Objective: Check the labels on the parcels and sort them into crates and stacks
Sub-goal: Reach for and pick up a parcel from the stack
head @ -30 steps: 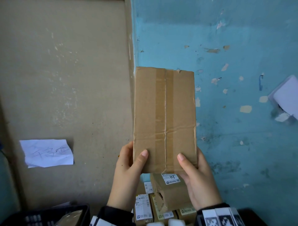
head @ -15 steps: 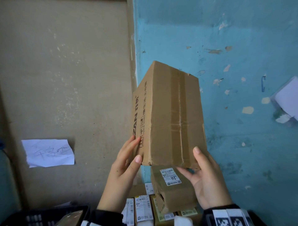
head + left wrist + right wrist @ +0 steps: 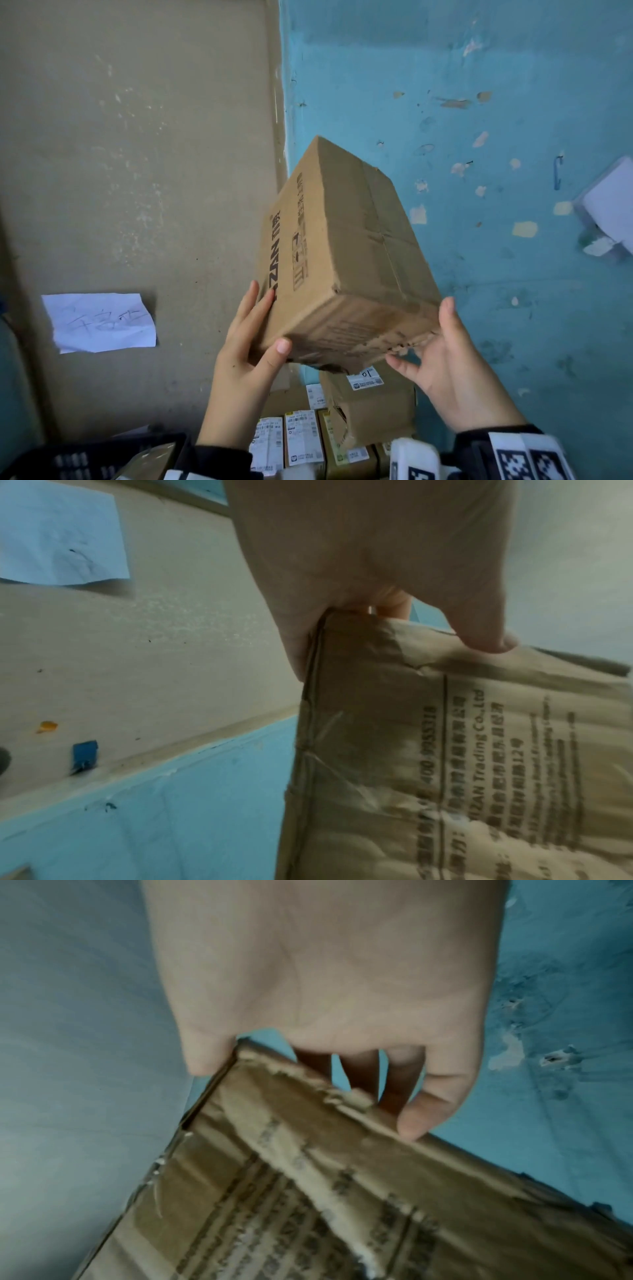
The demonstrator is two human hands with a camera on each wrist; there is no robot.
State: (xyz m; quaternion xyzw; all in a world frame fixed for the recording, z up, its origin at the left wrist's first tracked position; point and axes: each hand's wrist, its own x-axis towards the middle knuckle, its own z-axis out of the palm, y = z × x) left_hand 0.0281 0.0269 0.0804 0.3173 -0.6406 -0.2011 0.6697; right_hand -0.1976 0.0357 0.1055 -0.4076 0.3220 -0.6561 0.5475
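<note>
Peeling blue and beige wall [image 3: 445,85] behind, cardboard parcel [image 3: 346,260] tilted in mid-air above stacked labelled parcels [image 3: 370,407], left hand [image 3: 246,356] clasping its near corner, right hand [image 3: 455,373] curled round its torn edge, company print legible only from the left wrist view.

A worn brown cardboard parcel [image 3: 346,253] with printed sides is tilted in the air above smaller labelled parcels [image 3: 370,407] stacked below, near.
</note>
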